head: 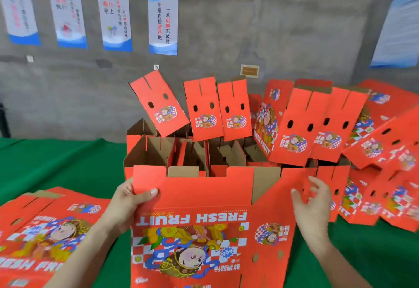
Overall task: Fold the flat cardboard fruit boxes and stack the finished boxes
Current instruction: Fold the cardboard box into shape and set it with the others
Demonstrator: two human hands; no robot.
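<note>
I hold a red cardboard fruit box (pixel 199 231) upright in front of me, its "FRESH FRUIT" print upside down and its brown inside showing at the top right. My left hand (pixel 129 203) grips its upper left edge, thumb across the red flap. My right hand (pixel 313 199) is at the box's right side flap, thumb on the front and fingers spread loosely behind it. A pile of flat red boxes (pixel 45 233) lies at the lower left on the green table (pixel 56 163).
Several folded boxes (pixel 204 149) stand open behind the held one, flaps up. More folded boxes (pixel 374 151) lean and lie heaped at the right. A grey concrete wall with posters (pixel 162 21) rises behind the table.
</note>
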